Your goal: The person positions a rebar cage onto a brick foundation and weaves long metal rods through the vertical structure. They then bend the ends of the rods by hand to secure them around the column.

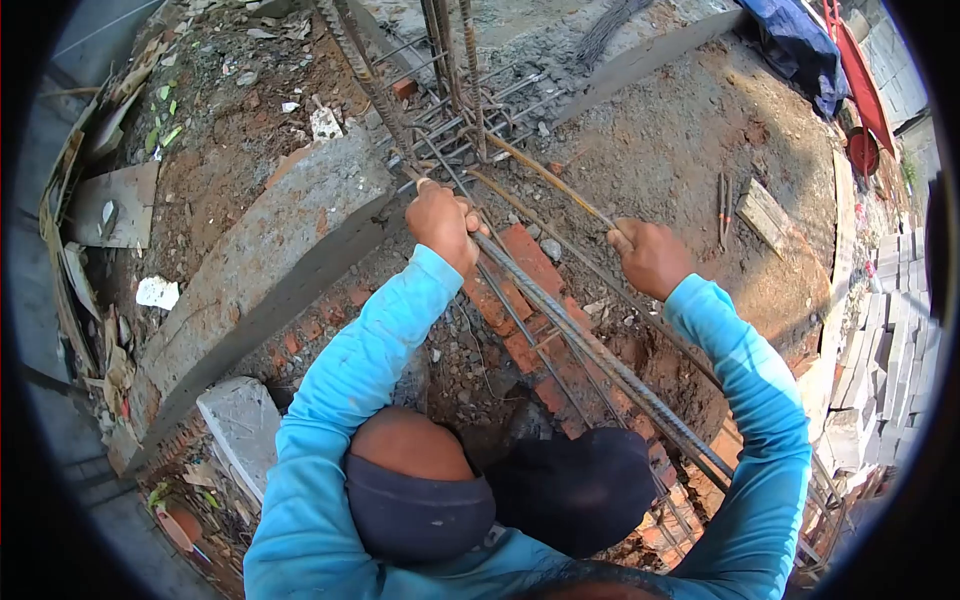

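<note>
My left hand (440, 228) is closed at the upper end of a long ribbed rebar (600, 362), beside the foot of the upright column bars (460, 70). Its fingers hide part of the steel there. My right hand (650, 258) is wrapped round the near end of a thin rusty metal rod (555, 182). The far end of that rod reaches in among the crossed bars at the column's foot. Another thin bar (620, 290) lies between my hands, running down to the right. Red bricks (530, 262) lie beneath the rebar.
A concrete beam (270, 230) runs along the left. Pincers (725, 210) and a wood block (765, 215) lie on the soil at right. Grey blocks (885, 370) are stacked at far right. A blue tarp (800, 45) sits at upper right. My knees are close below.
</note>
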A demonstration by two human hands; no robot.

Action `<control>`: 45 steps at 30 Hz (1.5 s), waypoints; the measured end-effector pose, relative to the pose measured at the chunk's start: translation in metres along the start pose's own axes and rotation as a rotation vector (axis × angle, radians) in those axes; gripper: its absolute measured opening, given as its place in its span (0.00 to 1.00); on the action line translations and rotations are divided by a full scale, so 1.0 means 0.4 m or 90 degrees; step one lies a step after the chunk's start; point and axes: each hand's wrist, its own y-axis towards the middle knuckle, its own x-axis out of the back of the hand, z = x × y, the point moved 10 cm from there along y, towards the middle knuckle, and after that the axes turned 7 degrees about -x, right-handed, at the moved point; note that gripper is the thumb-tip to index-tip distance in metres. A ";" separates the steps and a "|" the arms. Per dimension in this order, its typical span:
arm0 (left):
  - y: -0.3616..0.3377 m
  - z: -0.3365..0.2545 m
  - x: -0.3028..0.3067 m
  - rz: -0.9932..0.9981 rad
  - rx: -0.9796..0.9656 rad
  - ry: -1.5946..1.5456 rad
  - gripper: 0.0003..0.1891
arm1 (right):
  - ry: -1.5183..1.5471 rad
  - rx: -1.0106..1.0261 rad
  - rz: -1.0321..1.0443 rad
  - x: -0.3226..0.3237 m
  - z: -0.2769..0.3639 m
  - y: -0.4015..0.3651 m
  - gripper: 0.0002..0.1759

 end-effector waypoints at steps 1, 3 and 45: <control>-0.008 -0.005 -0.003 0.001 -0.001 0.005 0.17 | -0.007 0.000 -0.010 -0.005 -0.007 0.007 0.16; -0.009 -0.002 0.001 0.003 0.002 -0.001 0.16 | -0.011 -0.015 0.005 0.001 0.001 0.004 0.16; -0.059 0.005 0.036 0.076 0.081 -0.075 0.18 | -0.041 -0.063 0.039 0.013 -0.041 -0.014 0.19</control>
